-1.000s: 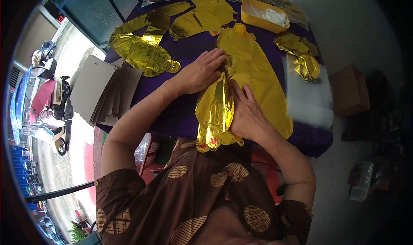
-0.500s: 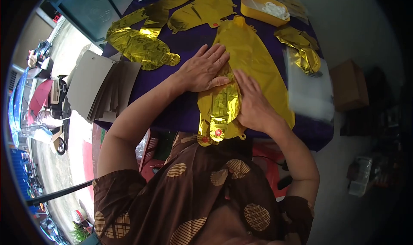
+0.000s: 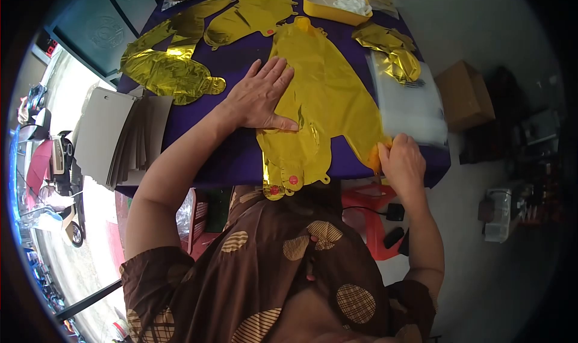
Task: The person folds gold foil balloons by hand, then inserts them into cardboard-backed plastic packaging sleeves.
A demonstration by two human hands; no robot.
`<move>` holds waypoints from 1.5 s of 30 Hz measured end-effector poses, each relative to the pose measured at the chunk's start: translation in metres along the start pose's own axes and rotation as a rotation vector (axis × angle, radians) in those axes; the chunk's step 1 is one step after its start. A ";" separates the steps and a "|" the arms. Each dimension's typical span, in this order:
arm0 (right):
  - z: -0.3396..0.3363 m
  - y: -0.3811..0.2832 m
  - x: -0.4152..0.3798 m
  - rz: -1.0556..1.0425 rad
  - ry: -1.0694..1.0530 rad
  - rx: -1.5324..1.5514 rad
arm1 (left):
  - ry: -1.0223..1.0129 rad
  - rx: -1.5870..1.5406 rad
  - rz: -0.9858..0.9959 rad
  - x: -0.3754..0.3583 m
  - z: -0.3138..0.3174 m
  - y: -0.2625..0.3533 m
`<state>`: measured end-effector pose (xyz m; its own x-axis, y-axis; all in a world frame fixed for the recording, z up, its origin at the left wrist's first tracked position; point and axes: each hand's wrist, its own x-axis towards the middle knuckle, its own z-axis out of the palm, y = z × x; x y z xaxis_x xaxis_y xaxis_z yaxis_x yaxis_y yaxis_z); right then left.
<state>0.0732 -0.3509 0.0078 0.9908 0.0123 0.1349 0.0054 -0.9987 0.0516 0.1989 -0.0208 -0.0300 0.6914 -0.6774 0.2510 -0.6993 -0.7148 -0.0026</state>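
A flat, uninflated gold foil balloon [image 3: 328,90] lies across the purple-covered table [image 3: 180,162] before me, its lower end at the near edge. My left hand [image 3: 257,98] rests flat on the balloon's left side, fingers spread. At the balloon's lower right tip, my right hand [image 3: 402,164] pinches the foil between thumb and fingers. Red round spots [image 3: 293,180] show on the folded lower end. More gold foil balloons lie nearby: a shiny one [image 3: 171,72] at the left, another [image 3: 253,12] at the back, and a crumpled one [image 3: 394,51] at the right.
Grey cards [image 3: 105,132] are stacked at the table's left edge. Clear plastic bags [image 3: 412,111] lie at the right, under the crumpled balloon. A yellow tray [image 3: 328,9] holding white material stands at the back. A cardboard box [image 3: 465,96] and red stool [image 3: 376,241] are off the table.
My right hand has moved right from the balloon's middle to its lower right tip and now grips it. The shiny lower flap now lies folded over to the right. The view has shifted slightly.
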 end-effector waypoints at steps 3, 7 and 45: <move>0.012 -0.004 -0.002 -0.003 0.008 0.066 | -0.001 -0.008 -0.005 -0.001 0.000 0.000; 0.014 -0.009 -0.006 -0.037 0.053 0.141 | -0.012 -0.017 -0.018 -0.002 0.001 0.000; 0.049 -0.025 0.080 -0.363 0.144 0.290 | 0.013 -0.001 -0.014 -0.002 0.006 -0.004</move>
<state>0.1590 -0.3271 -0.0314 0.8890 0.3494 0.2959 0.4054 -0.9011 -0.1540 0.2017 -0.0176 -0.0357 0.6984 -0.6653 0.2638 -0.6901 -0.7237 0.0016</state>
